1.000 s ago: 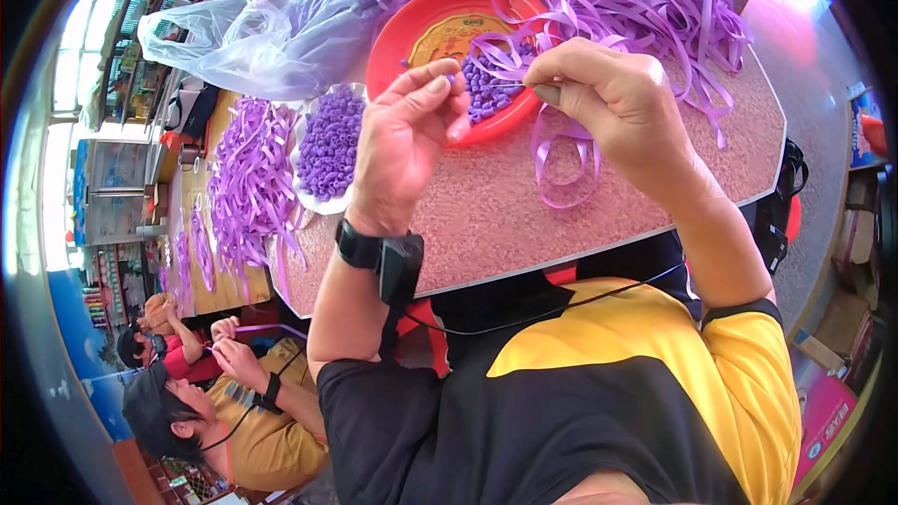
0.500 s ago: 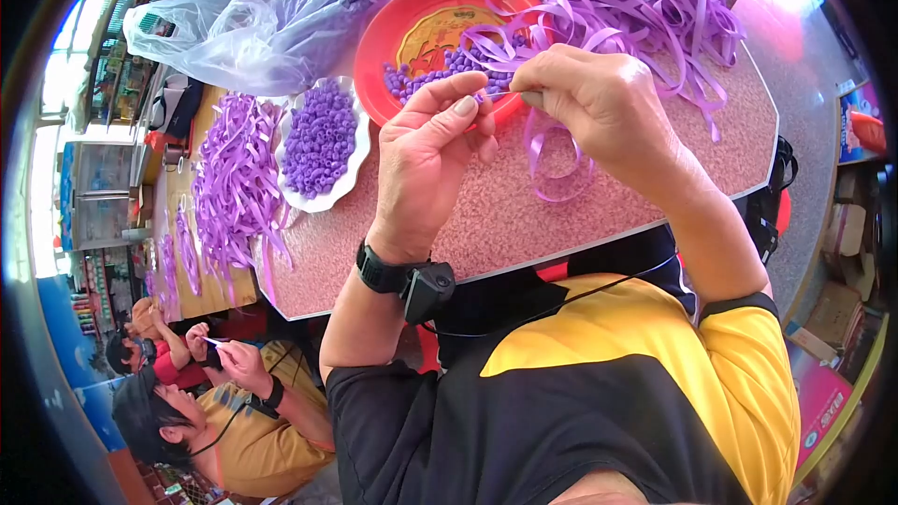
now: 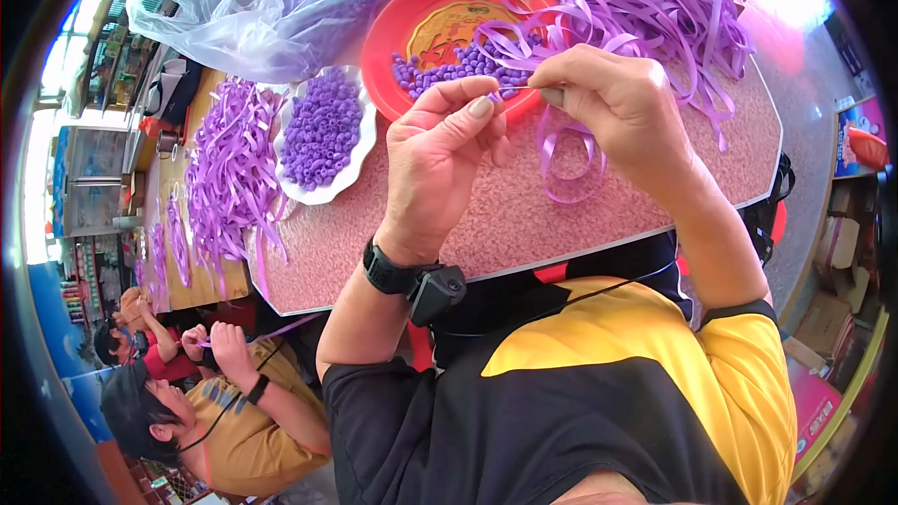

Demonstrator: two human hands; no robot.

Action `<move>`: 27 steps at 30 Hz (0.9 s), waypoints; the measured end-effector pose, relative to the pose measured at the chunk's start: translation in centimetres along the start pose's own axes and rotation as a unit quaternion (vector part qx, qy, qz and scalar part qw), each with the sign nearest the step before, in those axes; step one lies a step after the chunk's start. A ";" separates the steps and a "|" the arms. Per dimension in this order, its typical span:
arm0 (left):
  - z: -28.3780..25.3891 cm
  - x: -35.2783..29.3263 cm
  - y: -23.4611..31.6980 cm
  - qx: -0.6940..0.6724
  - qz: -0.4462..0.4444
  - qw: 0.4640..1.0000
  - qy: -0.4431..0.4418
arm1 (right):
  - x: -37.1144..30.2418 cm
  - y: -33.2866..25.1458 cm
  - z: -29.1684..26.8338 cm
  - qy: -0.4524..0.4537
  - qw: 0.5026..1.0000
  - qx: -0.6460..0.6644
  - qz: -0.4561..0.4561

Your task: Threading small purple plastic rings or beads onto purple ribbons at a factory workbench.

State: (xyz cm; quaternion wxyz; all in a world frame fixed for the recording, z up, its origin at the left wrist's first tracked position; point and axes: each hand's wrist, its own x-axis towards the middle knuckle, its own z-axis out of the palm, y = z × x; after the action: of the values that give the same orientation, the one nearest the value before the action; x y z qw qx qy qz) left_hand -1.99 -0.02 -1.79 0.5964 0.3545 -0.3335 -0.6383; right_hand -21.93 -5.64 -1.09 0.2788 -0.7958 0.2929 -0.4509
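Note:
My left hand [image 3: 435, 159] pinches a small purple bead [image 3: 495, 99] between thumb and index finger. From the left, my right hand [image 3: 617, 112] faces it, its thumb and forefinger closed on a thin needle-like rod [image 3: 514, 88] that reaches to the bead. Whether the rod passes through the bead is too small to tell. A loop of purple ribbon [image 3: 571, 168] hangs below my right hand onto the pink table. Behind both hands stands a red plate [image 3: 383, 37] with loose purple beads [image 3: 454, 70] on it.
A scalloped white dish [image 3: 360, 145] of purple beads stands left of my left hand, beside a pile of purple ribbons [image 3: 229, 159]. A plastic bag [image 3: 248, 23] lies behind it. More ribbons [image 3: 645, 0] heap at the back right. A co-worker [image 3: 253, 430] sits at the lower left.
My hands keep nearly the same pose, with the rod and the bead still close together. The view shifts slightly. At the left, the co-worker's hands now have a ribbon stretched out from them.

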 end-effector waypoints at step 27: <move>1.2 -1.3 -0.6 0.134 0.088 0.987 0.013 | 0.0 -0.9 0.7 -0.091 0.988 0.109 0.062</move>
State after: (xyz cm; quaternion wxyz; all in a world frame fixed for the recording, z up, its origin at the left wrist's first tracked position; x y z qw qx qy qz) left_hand -3.25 1.31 -1.60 0.6015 0.4087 -0.4382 -0.5284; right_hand -21.11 -4.94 -0.77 0.4168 -0.7786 0.2645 -0.3874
